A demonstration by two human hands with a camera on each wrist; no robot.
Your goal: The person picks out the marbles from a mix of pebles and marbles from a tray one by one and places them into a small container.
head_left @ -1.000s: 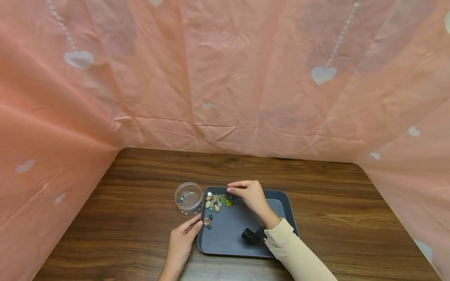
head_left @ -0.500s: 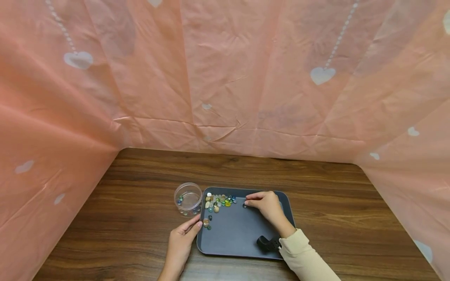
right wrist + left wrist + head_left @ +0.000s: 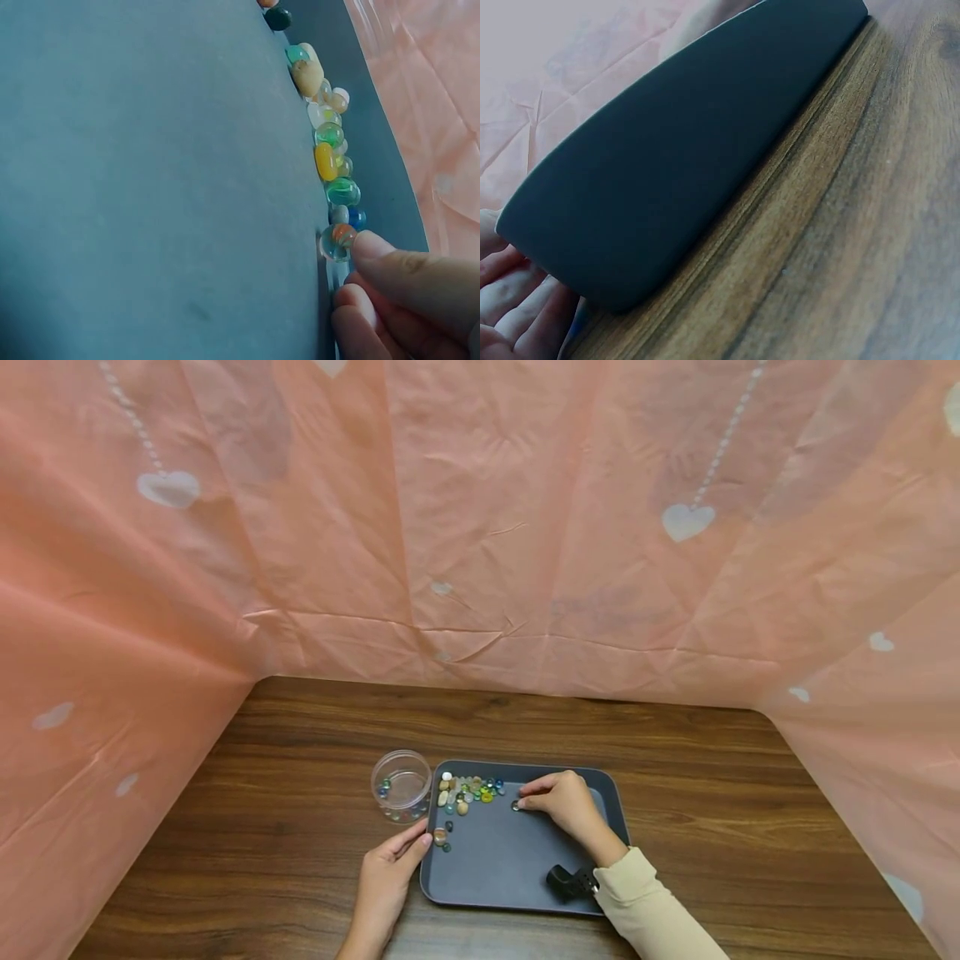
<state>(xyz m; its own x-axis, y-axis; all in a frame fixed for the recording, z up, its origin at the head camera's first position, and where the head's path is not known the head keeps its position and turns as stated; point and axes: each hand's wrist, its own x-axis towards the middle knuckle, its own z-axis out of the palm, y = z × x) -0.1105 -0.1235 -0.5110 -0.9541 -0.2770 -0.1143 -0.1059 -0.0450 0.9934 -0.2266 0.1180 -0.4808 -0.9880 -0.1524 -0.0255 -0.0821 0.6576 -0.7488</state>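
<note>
In the head view a dark grey tray (image 3: 502, 860) lies on the wooden table. The left hand (image 3: 388, 878) grips its left wall, thumb at the rim and fingers outside; the left wrist view shows these fingers (image 3: 525, 307) by the tray's corner. Over the tray's right half, the right hand (image 3: 568, 810) has a clear glass marble (image 3: 515, 806) at its fingertips. Closer up in the right wrist view, the thumb (image 3: 409, 274) touches this marble (image 3: 335, 242), and the other fingers are curled below. Several marbles and pebbles (image 3: 462, 807) cluster at the tray's far left.
A round clear plastic jar (image 3: 402, 785) with several marbles in it stands left of the tray. A banded pebble (image 3: 440, 837) and two dark stones lie near the left wall. A peach sheet (image 3: 480, 527) with white hearts surrounds the table (image 3: 315, 727).
The right hand has moved right and nearer from the far cluster, uncovering blue marbles. In the last half second it shifted slightly left with the clear marble. The left hand stayed put.
</note>
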